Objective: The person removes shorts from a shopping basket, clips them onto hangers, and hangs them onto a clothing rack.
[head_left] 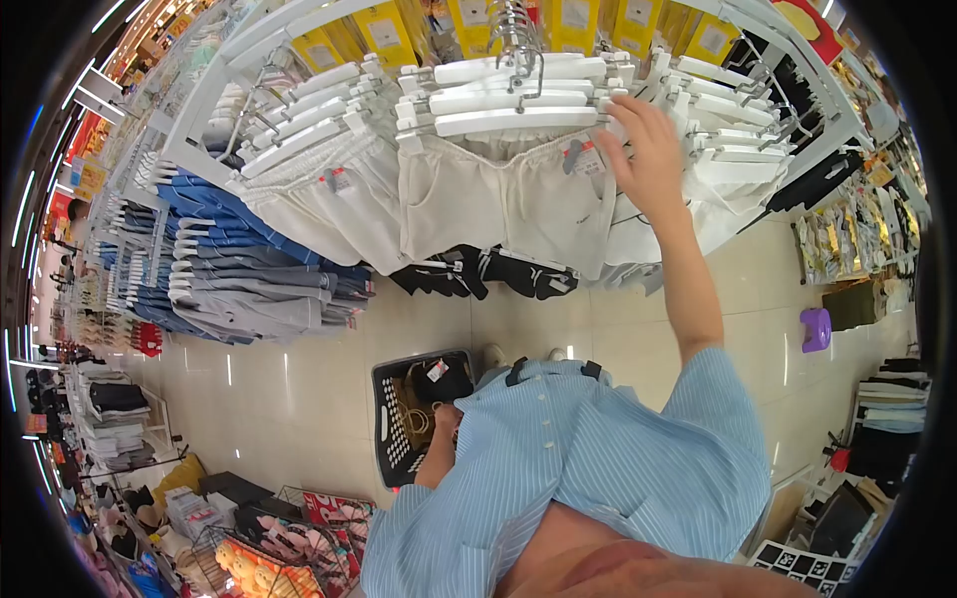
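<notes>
White shorts (498,194) with a drawstring and a small tag hang on a white hanger (516,121) at the front of a rack. At the right end of that hanger is my right hand (643,149), its fingers apart, beside the waistband clip. Whether the fingertips touch the hanger cannot be made out. Low at my side, my left hand (447,419) is closed at the edge of a black shopping basket (379,429). What its fingers grip is too small to tell. A black item (454,381) with a tag lies in the basket.
More white shorts (339,204) hang to the left and right on the white rack frame (194,135). Blue and grey clothes (249,289) hang further left. A purple stool (815,330) stands on the floor at the right. A wire bin (289,548) with patterned goods is at the lower left.
</notes>
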Demonstrator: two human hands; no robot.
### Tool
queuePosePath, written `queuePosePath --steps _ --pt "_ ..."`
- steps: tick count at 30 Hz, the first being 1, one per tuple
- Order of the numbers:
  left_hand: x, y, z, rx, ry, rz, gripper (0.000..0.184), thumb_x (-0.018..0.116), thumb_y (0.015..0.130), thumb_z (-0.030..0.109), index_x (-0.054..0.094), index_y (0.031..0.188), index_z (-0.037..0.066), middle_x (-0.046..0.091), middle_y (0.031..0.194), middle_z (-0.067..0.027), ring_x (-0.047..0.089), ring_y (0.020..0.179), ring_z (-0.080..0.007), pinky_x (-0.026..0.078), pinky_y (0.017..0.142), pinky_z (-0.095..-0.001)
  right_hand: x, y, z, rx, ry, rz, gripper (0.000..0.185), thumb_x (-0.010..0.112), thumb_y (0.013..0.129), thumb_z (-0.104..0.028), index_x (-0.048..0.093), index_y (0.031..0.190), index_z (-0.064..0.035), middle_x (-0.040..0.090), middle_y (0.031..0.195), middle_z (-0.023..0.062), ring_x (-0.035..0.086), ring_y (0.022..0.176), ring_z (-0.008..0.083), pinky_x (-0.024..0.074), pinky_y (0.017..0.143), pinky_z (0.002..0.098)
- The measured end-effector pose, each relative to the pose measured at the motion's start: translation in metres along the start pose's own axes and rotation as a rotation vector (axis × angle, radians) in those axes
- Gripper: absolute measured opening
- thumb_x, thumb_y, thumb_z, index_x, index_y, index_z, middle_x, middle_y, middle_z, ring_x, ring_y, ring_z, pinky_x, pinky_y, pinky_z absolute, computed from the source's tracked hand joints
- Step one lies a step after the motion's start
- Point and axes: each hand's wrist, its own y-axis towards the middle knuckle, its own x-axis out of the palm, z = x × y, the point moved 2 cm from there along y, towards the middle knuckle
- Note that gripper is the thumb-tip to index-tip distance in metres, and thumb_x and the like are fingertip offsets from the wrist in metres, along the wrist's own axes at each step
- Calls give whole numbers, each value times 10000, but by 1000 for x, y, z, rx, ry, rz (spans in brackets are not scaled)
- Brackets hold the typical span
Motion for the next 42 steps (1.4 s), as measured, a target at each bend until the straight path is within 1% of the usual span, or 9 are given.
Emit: queuePosePath --steps 6,10,13,16,17,18,27,32,42 --pt "-1 -45 33 93 -109 227 365 707 517 369 662 732 78 655 745 -152 650 718 -345 515 613 -442 3 -163 4 535 326 -29 118 596 852 -42 608 964 -7 629 1013 152 601 835 316 475 758 375" --pt "12 -64 40 291 -107 406 347 716 521 363 665 728 89 661 786 -155 649 816 -346 513 674 -456 36 -310 -13 842 446 -759 212 572 903 -184 584 1007 1 599 1080 195 616 890 339 493 784 386" --pt "24 -91 68 -97 -873 599 269 582 763 293 654 732 36 662 770 -181 628 742 -380 497 672 -450 29 -484 0 676 332 -1420 368 589 880 -324 608 1097 -29 592 1149 230 611 967 363 485 835 428" --pt "5 -120 97 -438 -820 495 321 562 801 318 685 805 21 650 830 -228 627 821 -406 499 733 -446 -13 -619 10 586 365 -2032 414 562 880 -385 630 1085 -32 649 1059 208 607 1022 361 478 904 435" --pt "15 -131 101 -488 -877 535 316 565 788 311 690 805 22 652 856 -236 631 844 -407 502 753 -450 -41 -647 18 213 669 -1865 301 550 894 -305 653 962 -31 666 939 193 623 972 346 506 809 422" --pt "32 -141 101 -469 -878 497 309 562 786 305 692 815 26 651 874 -236 633 858 -402 502 764 -453 -72 -631 11 934 531 -2052 201 543 889 -205 635 923 -29 652 846 162 643 867 305 520 683 406" --pt "134 -115 60 -412 -409 256 241 557 738 204 670 739 -9 665 831 -238 671 845 -336 540 734 -418 -97 -670 56 1301 424 -1789 195 515 898 -196 612 950 -34 619 817 75 618 659 193 490 558 315" --pt "69 -112 53 -661 -835 259 295 516 798 218 656 861 -34 647 947 -268 631 928 -398 504 831 -462 -40 -561 -6 1773 327 -1574 306 551 863 -222 617 1074 -11 657 929 112 658 727 168 518 659 287" --pt "66 21 -13 -627 -921 408 270 568 788 169 611 1000 6 601 1050 -244 588 963 -431 482 871 -475 -7 -536 -101 1342 318 -1744 302 523 932 -252 633 1068 -5 660 983 106 691 771 207 517 633 289"
